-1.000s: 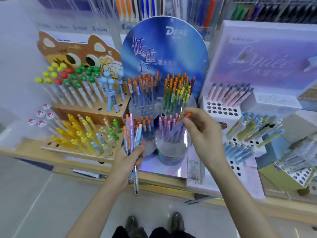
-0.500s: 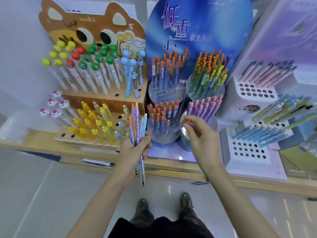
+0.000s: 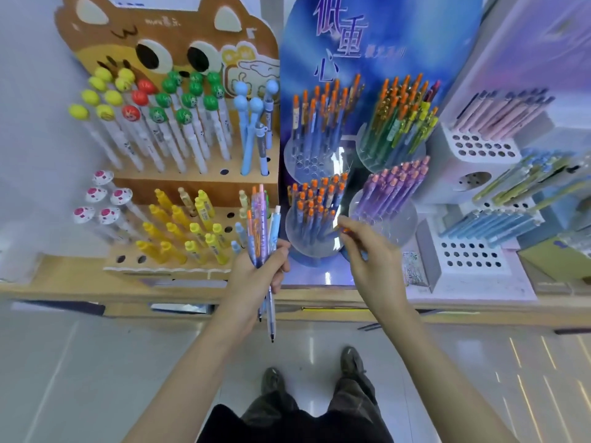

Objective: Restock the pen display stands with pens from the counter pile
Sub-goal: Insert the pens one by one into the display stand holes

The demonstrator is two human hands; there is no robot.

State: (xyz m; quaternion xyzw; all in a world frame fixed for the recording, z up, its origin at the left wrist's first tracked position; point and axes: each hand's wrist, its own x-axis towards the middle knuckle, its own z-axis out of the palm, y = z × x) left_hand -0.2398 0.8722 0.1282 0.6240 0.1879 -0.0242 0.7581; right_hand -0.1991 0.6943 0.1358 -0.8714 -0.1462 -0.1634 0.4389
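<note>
Our right hand [image 3: 374, 263] now sits lower, pinching one pen [image 3: 344, 230] between the near cups: orange-capped pens [image 3: 315, 201] fill the left cup [image 3: 305, 248], purple ones [image 3: 391, 183] the right cup [image 3: 403, 226]. Our left hand [image 3: 256, 278] grips a bundle [image 3: 260, 225].

brown cat-face stand [image 3: 179, 36]; blue oval backboard [image 3: 415, 43]; orange-capped pens [image 3: 316, 203]; yellow pens [image 3: 179, 228]

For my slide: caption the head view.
Left hand grips a bundle of patterned pens; right hand pinches an orange-tipped pen.
</note>
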